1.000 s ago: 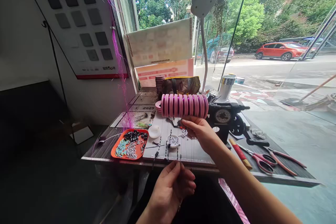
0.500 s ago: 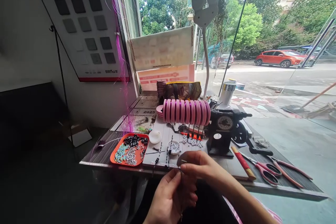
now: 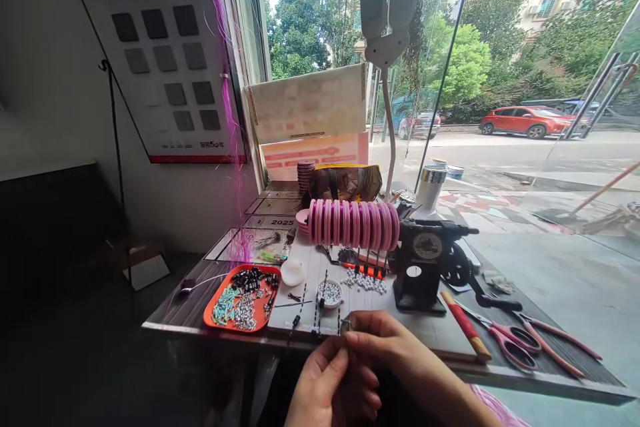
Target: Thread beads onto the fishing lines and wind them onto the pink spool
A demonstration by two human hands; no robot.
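My left hand (image 3: 325,377) and my right hand (image 3: 385,345) meet at the table's front edge, thumbs and fingertips pinched close together. Whatever lies between the fingertips is thin and too small to name. Just beyond them stands a small white bowl (image 3: 331,294) of pale beads. Short dark strands with black pieces (image 3: 297,320) lie to the left of the bowl. Loose pale beads (image 3: 367,282) are scattered behind and to the right. An orange tray (image 3: 207,315) at the left holds black pieces, turquoise tubes and silvery bits.
A row of pink spools (image 3: 354,224) is mounted on a black hand-cranked winder (image 3: 425,263). Scissors (image 3: 515,347), pliers (image 3: 560,347) and a red-wrapped stick (image 3: 465,325) lie at the right. Purple threads (image 3: 227,100) hang at the left. A white lid (image 3: 293,273) sits beside the tray.
The table and its contents appear slightly lower in the view as the camera tilts up. Both hands stay together, fingers still pinched, with little movement.
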